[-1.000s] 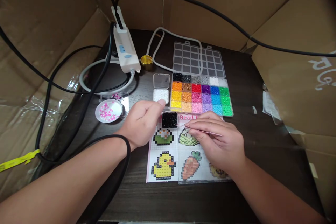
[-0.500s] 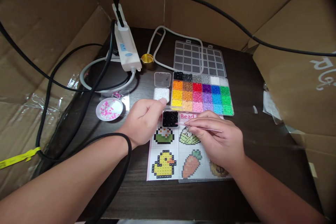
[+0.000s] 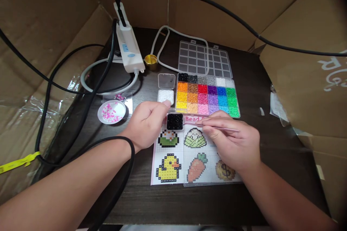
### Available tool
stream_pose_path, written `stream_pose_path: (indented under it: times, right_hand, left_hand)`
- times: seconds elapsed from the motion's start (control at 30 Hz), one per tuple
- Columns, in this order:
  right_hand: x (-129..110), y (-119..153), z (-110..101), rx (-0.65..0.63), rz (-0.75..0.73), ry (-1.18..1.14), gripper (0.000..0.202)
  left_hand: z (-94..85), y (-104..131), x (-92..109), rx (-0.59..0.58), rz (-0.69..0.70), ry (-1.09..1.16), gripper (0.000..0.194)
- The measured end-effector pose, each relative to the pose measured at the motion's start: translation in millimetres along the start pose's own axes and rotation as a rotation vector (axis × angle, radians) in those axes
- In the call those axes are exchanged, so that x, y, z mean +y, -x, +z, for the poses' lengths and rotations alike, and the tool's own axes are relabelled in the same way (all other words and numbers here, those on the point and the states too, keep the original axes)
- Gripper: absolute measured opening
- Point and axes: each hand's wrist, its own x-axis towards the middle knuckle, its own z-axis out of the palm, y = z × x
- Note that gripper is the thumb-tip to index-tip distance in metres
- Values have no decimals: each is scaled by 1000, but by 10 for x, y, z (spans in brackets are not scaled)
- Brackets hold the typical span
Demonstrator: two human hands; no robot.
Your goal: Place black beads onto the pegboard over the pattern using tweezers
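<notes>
My left hand (image 3: 148, 124) is closed on a small clear box of black beads (image 3: 175, 121), its thumb beside the box of white beads (image 3: 165, 97). In my right hand (image 3: 237, 142) is a pair of pinkish metal tweezers (image 3: 221, 127), pinched between thumb and fingers, tips pointing left just off the black box's right edge. Whether a bead sits in the tips is too small to tell. Beneath the hands lies a bead pattern sheet (image 3: 154, 178) with a duck, a carrot and other designs. A clear pegboard (image 3: 210, 178) covers its right part.
Behind stands a divided bead case (image 3: 176, 95) in many colours, its clear lid (image 3: 204, 57) open. At left, a white dish (image 3: 99, 117) of pink beads rests over another pegboard (image 3: 129, 105). A power strip (image 3: 130, 50), gold cup (image 3: 151, 62) and black cable (image 3: 132, 155) lie around; cardboard encloses the table.
My right hand has drawn back to the right, taking the tweezer tips from over the black beads to just outside the box. My left hand keeps its hold, nearly still.
</notes>
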Motion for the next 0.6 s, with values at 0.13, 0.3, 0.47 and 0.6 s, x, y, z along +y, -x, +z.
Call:
stream_pose_path:
  times: [0.13, 0.3, 0.47, 0.6]
  right_hand:
    - [-4, 22, -130, 6, 34, -10, 22]
    - [30, 11, -247, -37, 42, -38, 22]
    - [112, -12, -246, -129, 76, -111, 19]
    - [158, -17, -237, -150, 85, -102, 18]
  left_hand:
    - [-8, 4, -8, 4, 4, -14, 49]
    - [-14, 8, -18, -3, 2, -1, 50]
    - [-8, -8, -26, -3, -13, 6, 50]
    - [-14, -7, -29, -1, -16, 1, 50]
